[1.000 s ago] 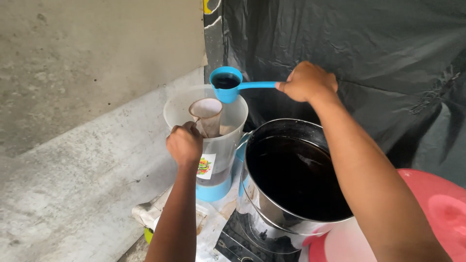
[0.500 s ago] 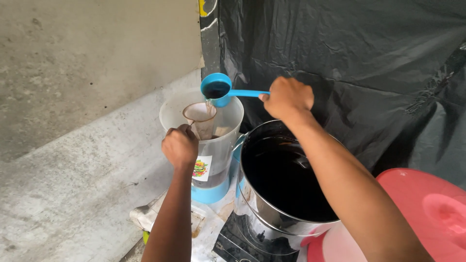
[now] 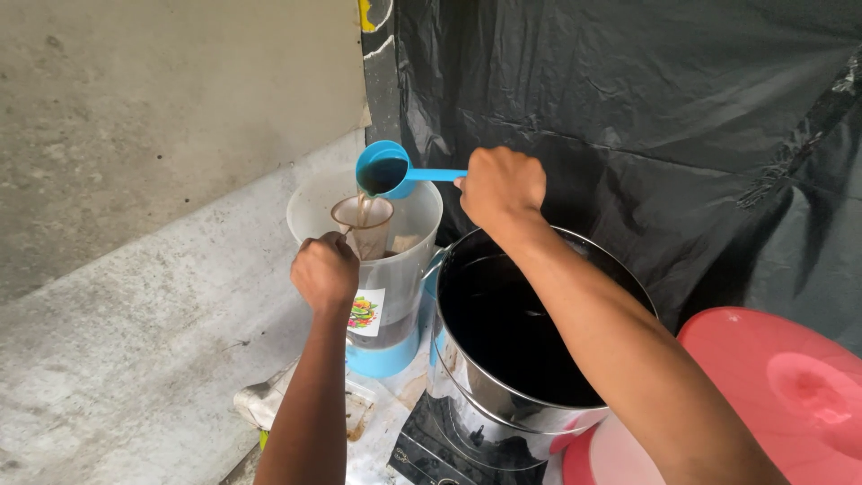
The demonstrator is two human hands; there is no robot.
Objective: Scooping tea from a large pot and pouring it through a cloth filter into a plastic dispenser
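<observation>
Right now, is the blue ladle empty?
No, the blue ladle holds dark liquid, and a thin stream falls from it into the small strainer.

- One blue ladle (image 3: 384, 171)
- One small strainer (image 3: 362, 214)
- One white jug (image 3: 395, 260)
- One steel pot (image 3: 521, 350)
- Two hands: left (image 3: 325, 271), right (image 3: 500, 184)
- One red lid (image 3: 781, 386)

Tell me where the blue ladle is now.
The blue ladle is upper centre, held by the right hand, tilted over the strainer above the white jug.
</observation>
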